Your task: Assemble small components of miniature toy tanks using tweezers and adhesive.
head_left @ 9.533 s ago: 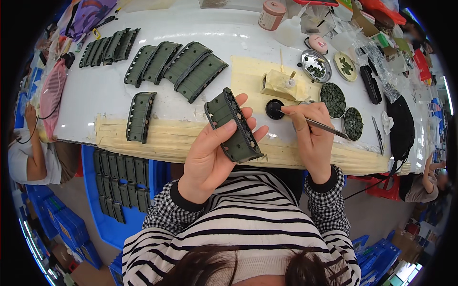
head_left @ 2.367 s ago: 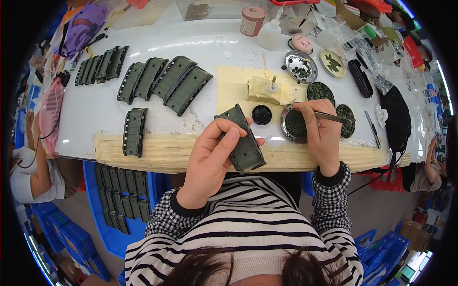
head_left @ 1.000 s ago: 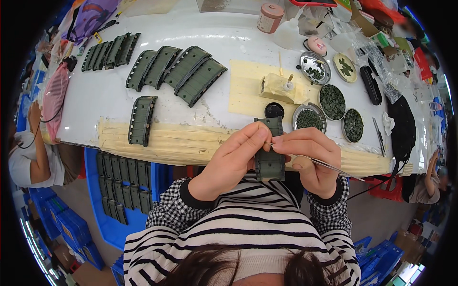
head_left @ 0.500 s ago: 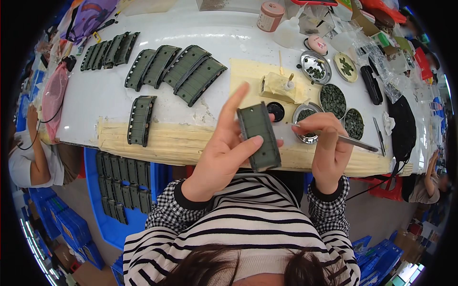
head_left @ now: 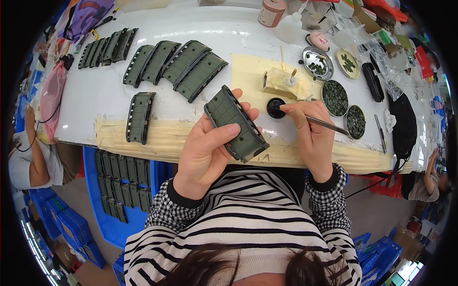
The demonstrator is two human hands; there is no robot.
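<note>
1. My left hand [head_left: 206, 152] has its grip clasped around a dark green ribbed track piece [head_left: 235, 124], held tilted in the air just over the near edge of the worktop [head_left: 105, 90], ribbed face up, thumb across the top.
2. My right hand [head_left: 309, 131] has its grip pinched on metal tweezers [head_left: 320, 123], and their tip sits at a small black round dish [head_left: 275, 107] on the yellowish mat [head_left: 250, 78].
3. I judge the step in hand to be dipping or picking something from that dish; whether the tweezers carry anything is too small to tell.
4. The next move, as I read it, calls for bringing the tip over to the track piece with a steady hand and a fine aim at one of its small holes, while my left hand holds the piece still.
5. Toward the right edge of the worktop stand round metal tins of small dark green parts [head_left: 335, 92].
6. More green track pieces [head_left: 183, 64] lie fanned toward the far left corner, and one [head_left: 138, 117] lies alone near the front edge.
7. The front edge is bound in strips of pale masking tape [head_left: 162, 138].
8. A blue crate [head_left: 114, 224] with further track pieces sits on the floor at my left, and another person's arm [head_left: 33, 157] shows at the left end.
</note>
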